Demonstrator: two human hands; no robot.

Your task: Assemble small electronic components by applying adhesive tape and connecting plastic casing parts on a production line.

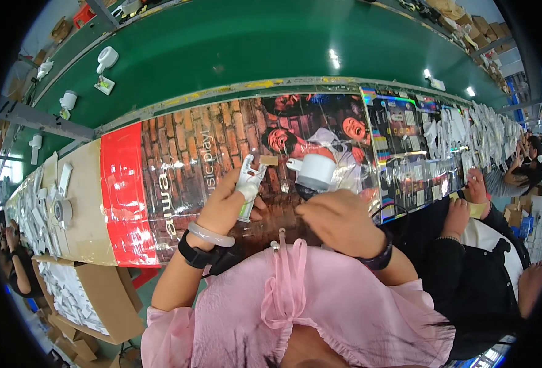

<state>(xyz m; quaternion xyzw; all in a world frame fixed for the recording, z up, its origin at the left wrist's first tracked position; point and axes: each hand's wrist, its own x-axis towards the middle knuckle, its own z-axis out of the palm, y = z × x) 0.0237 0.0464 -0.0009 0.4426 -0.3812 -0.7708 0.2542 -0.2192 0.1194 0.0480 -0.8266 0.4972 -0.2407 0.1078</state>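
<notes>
My left hand [225,199] is closed around a white plastic housing [249,178], its slotted end pointing away from me. A flat white piece with a green patch [244,211] shows below that hand's fingers. Beside the housing's tip lies a small tan strip [268,161]. My right hand [341,222] is bent with its fingers curled together, just on the near side of a white round device [316,172] with a short handle and a dark lower part. Its fingertips are partly hidden, so what they pinch, if anything, cannot be made out.
A printed poster [191,165] covers the worktop. Beyond it runs a green conveyor belt [234,55] carrying several white devices [107,58]. A cardboard box [108,300] of white parts stands at lower left. A co-worker's hands [458,218] are at the right.
</notes>
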